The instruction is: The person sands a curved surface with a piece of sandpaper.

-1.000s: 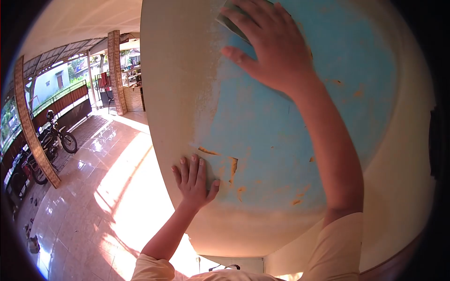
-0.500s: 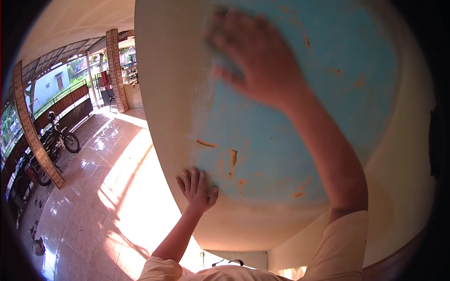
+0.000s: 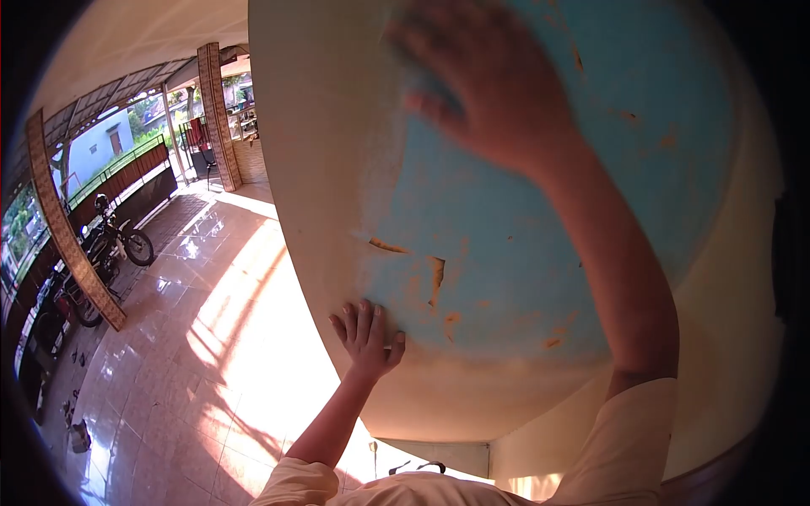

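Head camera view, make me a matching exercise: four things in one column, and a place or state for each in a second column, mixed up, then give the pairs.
Things:
1. right hand
2. left hand
3. motorcycle
4. blue paint

Places or states:
A. parked on the tiled floor at far left
B. flat on the wall, low, at the edge of the blue
C. chipped in spots, orange showing through
D. high on the wall, blurred

Pairs: 1-D, 2-B, 3-A, 4-C

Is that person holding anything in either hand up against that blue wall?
The right hand presses something flat against the blue wall, blurred beyond naming, under its fingers. The left hand lies flat on the wall, holding nothing.
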The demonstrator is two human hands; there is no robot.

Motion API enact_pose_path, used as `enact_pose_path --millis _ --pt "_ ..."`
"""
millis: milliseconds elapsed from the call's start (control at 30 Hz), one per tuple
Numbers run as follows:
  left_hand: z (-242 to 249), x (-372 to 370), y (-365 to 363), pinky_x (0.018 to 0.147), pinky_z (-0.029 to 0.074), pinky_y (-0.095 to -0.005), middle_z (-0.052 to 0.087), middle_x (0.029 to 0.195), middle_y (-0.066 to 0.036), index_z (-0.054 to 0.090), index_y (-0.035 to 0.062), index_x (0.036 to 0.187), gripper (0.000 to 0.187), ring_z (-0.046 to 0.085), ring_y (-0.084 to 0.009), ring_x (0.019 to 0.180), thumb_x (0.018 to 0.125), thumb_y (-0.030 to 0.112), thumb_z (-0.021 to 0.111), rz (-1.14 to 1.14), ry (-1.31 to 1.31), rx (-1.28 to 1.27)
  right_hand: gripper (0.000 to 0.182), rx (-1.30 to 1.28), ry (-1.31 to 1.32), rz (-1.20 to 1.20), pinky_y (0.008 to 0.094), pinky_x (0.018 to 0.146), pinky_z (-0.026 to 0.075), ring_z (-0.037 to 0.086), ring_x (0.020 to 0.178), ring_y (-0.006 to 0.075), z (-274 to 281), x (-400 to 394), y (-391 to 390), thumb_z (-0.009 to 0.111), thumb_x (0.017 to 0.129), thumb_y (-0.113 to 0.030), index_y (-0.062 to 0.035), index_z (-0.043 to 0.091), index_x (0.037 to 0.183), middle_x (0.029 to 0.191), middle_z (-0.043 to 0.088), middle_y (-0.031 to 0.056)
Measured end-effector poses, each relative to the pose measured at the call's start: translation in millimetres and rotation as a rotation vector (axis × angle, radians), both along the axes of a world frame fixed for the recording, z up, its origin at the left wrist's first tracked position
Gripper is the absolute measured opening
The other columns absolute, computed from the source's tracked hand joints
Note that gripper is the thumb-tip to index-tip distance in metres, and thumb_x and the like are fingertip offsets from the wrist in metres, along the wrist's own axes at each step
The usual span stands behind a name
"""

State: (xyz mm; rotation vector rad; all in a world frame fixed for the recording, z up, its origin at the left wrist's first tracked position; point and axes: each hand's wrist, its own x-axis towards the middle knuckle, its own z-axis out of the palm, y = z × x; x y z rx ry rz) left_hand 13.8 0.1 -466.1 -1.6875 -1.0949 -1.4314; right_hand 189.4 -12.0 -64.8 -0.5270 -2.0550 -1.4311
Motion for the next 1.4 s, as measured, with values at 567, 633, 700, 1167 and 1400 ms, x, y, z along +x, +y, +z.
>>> enact_pose_path --millis 567,633,700,1167,1400 --pt "-3 5 -4 0.117 0.003 -0.0681 0.036 0.154 -0.028 0.043 -0.0027 0.143 0.064 0.018 -0.0477 0.15 0.094 0.037 0.054 0.007 -0.006 -0.019 0.062 -0.029 0.255 -0.076 0.0518 0.12 0.02 0.03 0.146 0.0208 -64 -10 -4 0.06 0.09 -0.052 -0.025 0.049 0.145 0.158 0.037 0.0024" --pt "-4 4 -3 0.117 0.003 -0.0682 0.035 0.155 -0.028 0.042 -0.0031 0.144 0.066 0.017 -0.0477 0.15 0.094 0.038 0.054 0.007 -0.002 -0.024 0.066 -0.099 0.248 -0.101 0.0532 0.118 0.022 0.029 0.147 0.0217 -92 -26 -8 0.061 0.089 -0.054 -0.0262 0.047 0.147 0.159 0.035 0.002" --pt "-15 2 0 0.117 0.003 -0.0683 0.034 0.155 -0.027 0.041 -0.0033 0.144 0.067 0.016 -0.0477 0.15 0.093 0.038 0.054 0.014 0.002 -0.032 0.072 -0.233 0.162 -0.117 0.0559 0.116 0.024 0.028 0.147 0.0226 -150 -44 -10 0.06 0.087 -0.057 -0.0279 0.043 0.15 0.16 0.033 0.0011" --pt "-41 5 -3 0.116 0.003 -0.071 0.03 0.158 -0.026 0.037 -0.0043 0.147 0.067 0.013 -0.0497 0.15 0.098 0.041 0.046 0.047 0.001 -0.016 0.07 -0.272 0.506 -0.12 0.0645 0.113 0.021 0.03 0.147 0.0276 -149 -18 -21 0.063 0.086 -0.051 -0.0288 0.044 0.15 0.16 0.034 0.0046" --pt "-64 5 -2 0.117 0.0 -0.0689 0.037 0.155 -0.025 0.049 -0.001 0.139 0.051 0.014 -0.0456 0.151 0.099 0.031 0.045 -0.004 -0.086 -0.027 0.057 -0.633 0.312 -0.225 0.0596 0.098 0.033 0.046 0.12 0.0268 -401 2 -46 0.062 0.087 -0.052 -0.0282 0.057 0.139 0.134 0.052 0.0048"
